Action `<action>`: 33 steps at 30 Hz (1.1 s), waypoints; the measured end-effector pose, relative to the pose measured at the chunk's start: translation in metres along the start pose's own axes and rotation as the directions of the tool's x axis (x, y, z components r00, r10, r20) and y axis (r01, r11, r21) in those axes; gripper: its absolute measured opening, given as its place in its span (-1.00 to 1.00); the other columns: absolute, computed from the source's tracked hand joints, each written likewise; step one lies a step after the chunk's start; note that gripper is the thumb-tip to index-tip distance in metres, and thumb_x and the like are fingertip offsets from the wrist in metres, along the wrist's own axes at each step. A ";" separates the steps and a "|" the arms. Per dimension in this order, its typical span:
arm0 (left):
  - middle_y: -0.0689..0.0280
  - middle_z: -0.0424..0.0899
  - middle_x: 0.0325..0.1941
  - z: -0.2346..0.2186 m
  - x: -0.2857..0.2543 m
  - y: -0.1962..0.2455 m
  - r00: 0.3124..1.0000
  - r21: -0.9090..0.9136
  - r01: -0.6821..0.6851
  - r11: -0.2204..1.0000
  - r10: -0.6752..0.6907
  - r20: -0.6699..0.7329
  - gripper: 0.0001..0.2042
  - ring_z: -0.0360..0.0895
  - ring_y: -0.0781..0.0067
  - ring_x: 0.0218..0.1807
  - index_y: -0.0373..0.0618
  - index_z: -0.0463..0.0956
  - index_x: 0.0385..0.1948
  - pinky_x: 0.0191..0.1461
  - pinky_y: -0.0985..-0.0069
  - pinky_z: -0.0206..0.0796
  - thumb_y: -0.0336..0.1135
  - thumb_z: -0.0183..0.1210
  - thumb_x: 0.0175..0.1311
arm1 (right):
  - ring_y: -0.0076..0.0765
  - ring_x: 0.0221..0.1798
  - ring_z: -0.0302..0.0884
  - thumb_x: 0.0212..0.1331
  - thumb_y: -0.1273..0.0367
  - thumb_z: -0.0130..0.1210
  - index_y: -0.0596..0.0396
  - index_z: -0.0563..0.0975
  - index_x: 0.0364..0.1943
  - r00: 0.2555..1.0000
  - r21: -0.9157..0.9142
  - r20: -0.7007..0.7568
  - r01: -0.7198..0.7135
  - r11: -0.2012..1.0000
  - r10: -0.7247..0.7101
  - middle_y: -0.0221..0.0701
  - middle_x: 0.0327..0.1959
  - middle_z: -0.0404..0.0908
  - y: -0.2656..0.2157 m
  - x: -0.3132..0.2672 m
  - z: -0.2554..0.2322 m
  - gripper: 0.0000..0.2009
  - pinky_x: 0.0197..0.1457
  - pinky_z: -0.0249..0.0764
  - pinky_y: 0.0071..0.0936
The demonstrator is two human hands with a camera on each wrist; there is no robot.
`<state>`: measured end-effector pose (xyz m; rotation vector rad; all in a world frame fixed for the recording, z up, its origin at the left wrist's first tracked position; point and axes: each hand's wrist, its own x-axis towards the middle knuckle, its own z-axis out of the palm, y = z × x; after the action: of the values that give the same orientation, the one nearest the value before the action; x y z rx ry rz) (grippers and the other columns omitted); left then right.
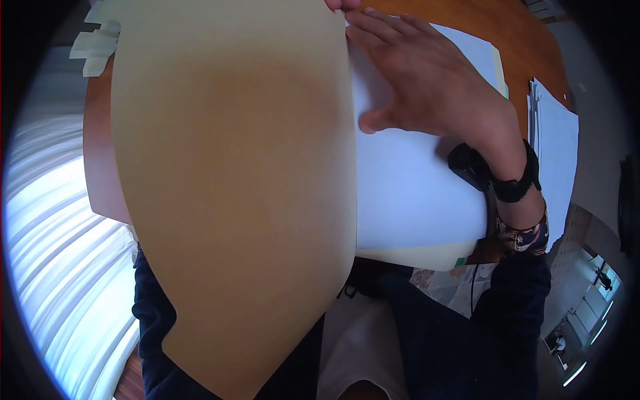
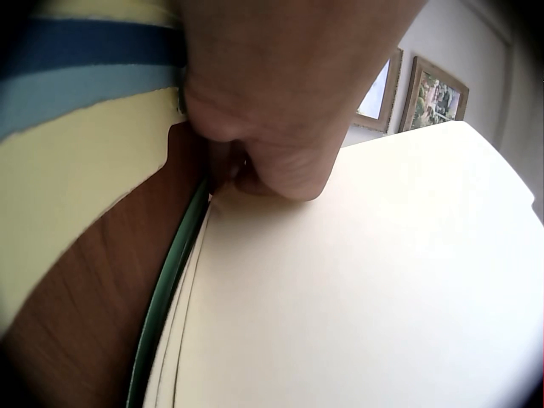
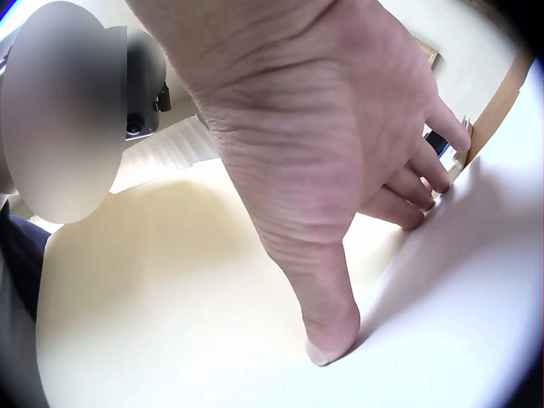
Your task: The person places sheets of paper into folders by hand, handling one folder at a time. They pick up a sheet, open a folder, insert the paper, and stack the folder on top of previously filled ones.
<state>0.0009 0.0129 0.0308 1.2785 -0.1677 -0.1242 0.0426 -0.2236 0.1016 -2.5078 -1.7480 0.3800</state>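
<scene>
A large tan folder cover [image 1: 240, 167] stands raised on the left in the head view, hiding most of my left arm. Only fingertips of my left hand [image 1: 343, 4] show at its top edge. In the left wrist view that hand [image 2: 280, 102] has its fingers curled at the edge of the cream folder [image 2: 365, 280], beside a green edge [image 2: 161, 314]. White sheets [image 1: 420, 193] lie in the folder's right side. My right hand [image 1: 440, 87] rests on them, fingers spread along the fold, thumb out. The right wrist view shows this hand [image 3: 340, 153] with its thumb touching the white paper.
Another stack of white papers [image 1: 557, 147] lies at the right on the wooden table [image 1: 527, 40]. Pale tabs [image 1: 93, 48] stick out at the upper left. White curtains [image 1: 53, 247] hang at the left, and a dark cable [image 1: 473, 290] runs below the folder.
</scene>
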 end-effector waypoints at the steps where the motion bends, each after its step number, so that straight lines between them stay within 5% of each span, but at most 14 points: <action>1: 0.13 0.47 0.17 0.001 -0.002 0.001 1.000 0.010 -0.008 1.000 0.008 -0.007 -0.77 0.55 0.27 0.10 -0.17 0.46 -0.20 0.11 0.31 0.51 -0.27 0.26 0.27 | 0.23 0.56 -0.05 0.14 0.03 0.27 0.48 0.13 0.35 0.998 0.017 0.056 0.018 1.000 -0.019 0.20 0.46 0.08 0.004 0.002 0.001 -0.10 0.62 -0.13 -0.09; 7: 0.14 0.50 0.14 0.006 -0.008 0.003 0.998 0.052 -0.049 0.997 0.051 -0.040 -0.77 0.56 0.29 0.07 -0.18 0.48 -0.16 0.10 0.35 0.50 -0.27 0.24 0.29 | 0.23 0.52 0.04 0.12 0.06 0.29 0.51 0.16 0.31 0.999 0.004 -0.009 0.051 0.999 -0.051 0.22 0.42 0.13 -0.006 -0.003 -0.012 -0.12 0.59 -0.05 -0.09; 10: 0.15 0.52 0.13 0.009 -0.010 0.005 0.997 0.073 -0.061 0.995 0.065 -0.051 -0.76 0.57 0.30 0.06 -0.19 0.49 -0.14 0.10 0.37 0.49 -0.27 0.24 0.30 | 0.24 0.53 0.01 0.12 0.06 0.28 0.52 0.12 0.33 0.987 0.134 0.156 0.006 0.991 -0.027 0.22 0.45 0.07 -0.012 -0.009 -0.031 -0.10 0.60 -0.09 -0.10; 13: 0.15 0.54 0.11 0.010 -0.011 0.007 0.994 0.093 -0.087 0.992 0.092 -0.051 -0.76 0.57 0.32 0.04 -0.20 0.50 -0.13 0.09 0.39 0.48 -0.27 0.23 0.30 | 0.22 0.44 0.21 0.18 0.08 0.24 0.48 0.27 0.27 0.980 -0.016 -0.173 0.095 0.995 -0.096 0.21 0.34 0.29 0.002 -0.002 0.014 -0.23 0.53 0.09 -0.08; 15: 0.16 0.55 0.10 0.012 -0.011 0.009 0.993 0.109 -0.105 0.988 0.111 -0.047 -0.76 0.58 0.32 0.03 -0.20 0.50 -0.11 0.09 0.40 0.48 -0.27 0.23 0.31 | -0.03 0.51 0.15 -0.23 0.14 0.52 0.23 0.33 0.32 0.985 -0.030 -0.163 -0.061 0.998 0.056 -0.12 0.43 0.28 -0.006 -0.006 0.018 -0.06 0.58 0.04 -0.14; 22: 0.17 0.58 0.06 0.014 -0.006 0.004 0.969 0.183 -0.246 0.952 0.242 0.045 -0.74 0.59 0.35 -0.01 -0.22 0.52 -0.07 0.07 0.44 0.46 -0.27 0.21 0.33 | 0.03 0.44 0.26 -0.11 0.10 0.46 0.23 0.36 0.30 0.968 -0.064 -0.238 -0.094 0.994 0.076 -0.06 0.36 0.36 0.003 -0.016 -0.007 -0.14 0.53 0.14 -0.15; 25: 0.19 0.60 0.03 0.010 0.003 -0.003 0.983 0.367 -0.181 0.912 0.182 0.033 -0.72 0.59 0.39 -0.02 -0.22 0.53 -0.04 0.08 0.49 0.43 -0.25 0.19 0.34 | 0.03 0.31 0.44 0.02 0.12 0.40 0.23 0.45 0.22 0.926 -0.009 -0.364 -0.110 0.994 0.100 -0.05 0.22 0.52 0.019 -0.028 -0.043 -0.29 0.40 0.34 -0.16; 26: 0.21 0.62 0.00 0.007 0.008 -0.005 0.992 0.461 -0.121 0.879 0.128 0.015 -0.70 0.59 0.41 -0.03 -0.23 0.52 -0.01 0.09 0.52 0.41 -0.23 0.18 0.36 | 0.13 0.28 0.44 0.14 0.11 0.28 0.33 0.47 0.16 0.880 0.187 -0.411 -0.177 0.966 0.240 0.06 0.17 0.53 0.022 -0.032 -0.060 -0.38 0.39 0.33 -0.11; 29: 0.24 0.64 -0.07 0.038 -0.007 0.017 0.986 0.192 0.059 0.980 -0.027 -0.166 -0.72 0.58 0.47 -0.01 -0.26 0.50 0.00 0.14 0.53 0.40 -0.35 0.19 0.33 | 0.06 0.01 0.63 0.36 0.08 0.07 0.38 0.61 -0.08 0.685 0.309 -0.687 -0.026 0.951 0.242 0.02 -0.14 0.68 0.035 -0.037 -0.070 -0.51 0.17 0.50 -0.19; 31: 0.25 0.64 -0.04 0.048 -0.007 0.018 0.940 0.248 0.107 0.963 -0.017 -0.340 -0.69 0.57 0.51 0.02 -0.28 0.49 0.05 0.17 0.54 0.40 -0.46 0.20 0.28 | -0.15 -0.06 0.65 0.39 0.03 0.02 0.38 0.62 -0.11 0.571 0.485 -0.757 0.167 0.858 0.317 -0.09 -0.20 0.70 0.034 -0.041 -0.075 -0.47 0.10 0.53 -0.35; 32: 0.23 0.64 -0.03 0.043 -0.004 0.006 0.952 0.357 -0.021 0.934 0.127 -0.277 -0.62 0.57 0.51 0.04 -0.29 0.47 0.10 0.18 0.56 0.40 -0.52 0.23 0.22 | -0.24 -0.09 0.66 0.41 0.02 0.00 0.37 0.62 -0.12 0.515 0.518 -0.783 0.229 0.824 0.349 -0.15 -0.23 0.70 0.033 -0.043 -0.075 -0.46 0.06 0.55 -0.43; 33: 0.23 0.64 -0.03 0.041 -0.004 0.001 0.955 0.363 -0.015 0.932 0.121 -0.270 -0.62 0.57 0.51 0.04 -0.29 0.47 0.10 0.18 0.56 0.40 -0.52 0.23 0.22 | -0.34 -0.13 0.67 0.43 0.01 -0.02 0.36 0.62 -0.13 0.457 0.540 -0.804 0.295 0.788 0.379 -0.20 -0.26 0.70 0.033 -0.045 -0.075 -0.45 0.02 0.56 -0.50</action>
<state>-0.0110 -0.0249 0.0432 1.6363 0.0197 0.1630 0.0752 -0.2707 0.1751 -1.6645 -0.8657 -0.3304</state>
